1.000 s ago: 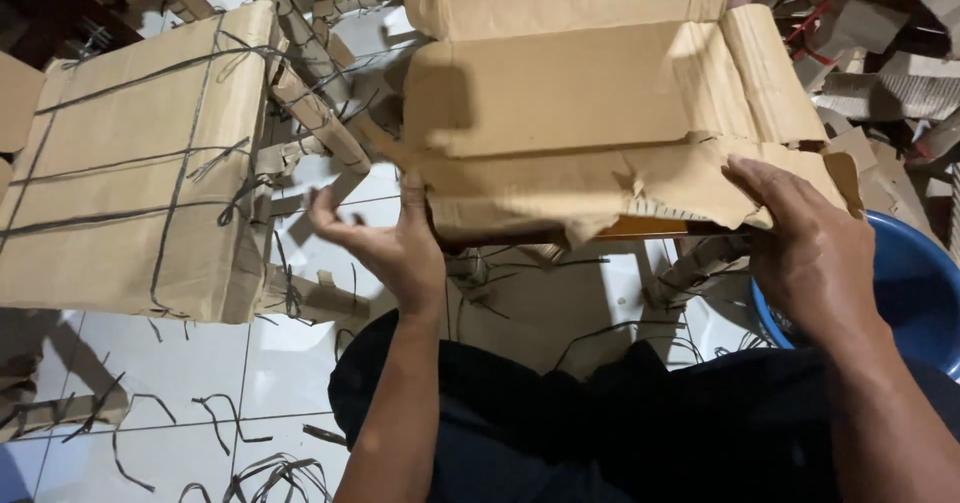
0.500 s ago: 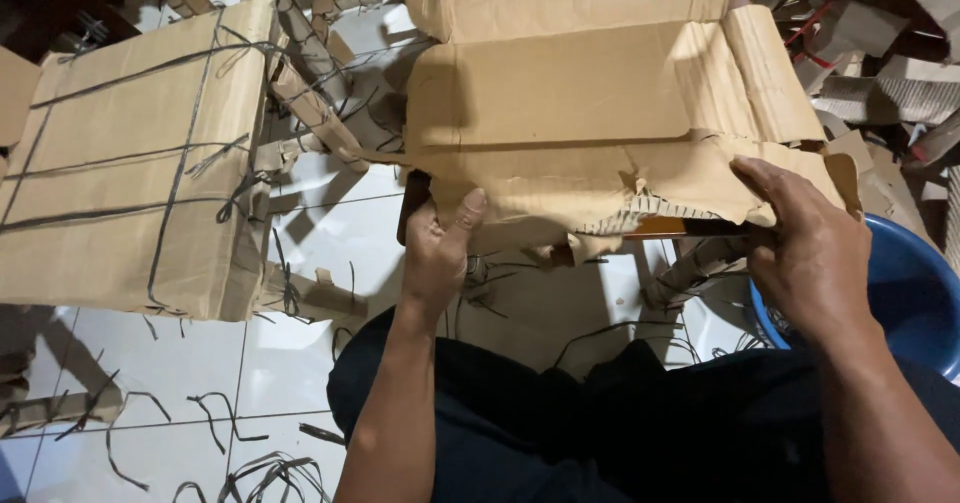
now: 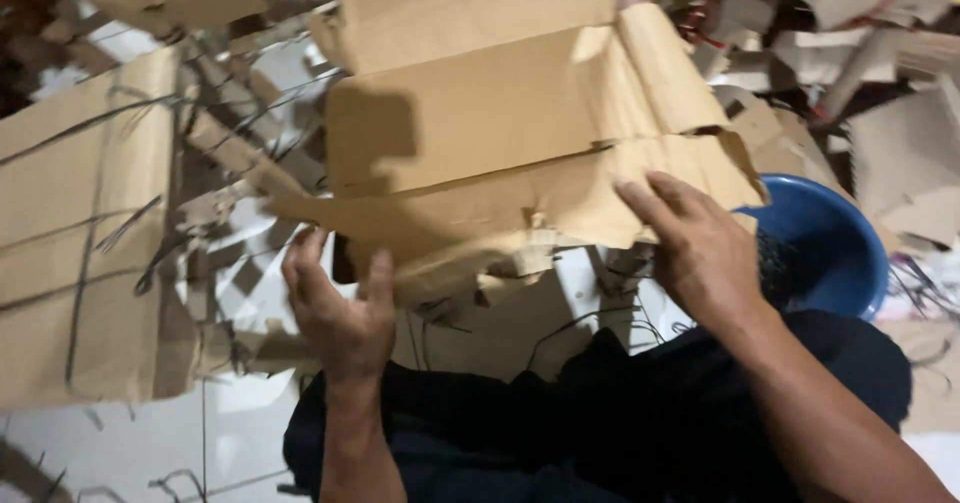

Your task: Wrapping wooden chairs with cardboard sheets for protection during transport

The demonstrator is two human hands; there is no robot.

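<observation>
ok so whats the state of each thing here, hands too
cardboard stack: flattened, torn at the near edge, held up
left hand: grip on the stack's lower left edge
right hand: flat on the stack's right side
tied bundle: bound with dark straps
blue tub: upright
</observation>
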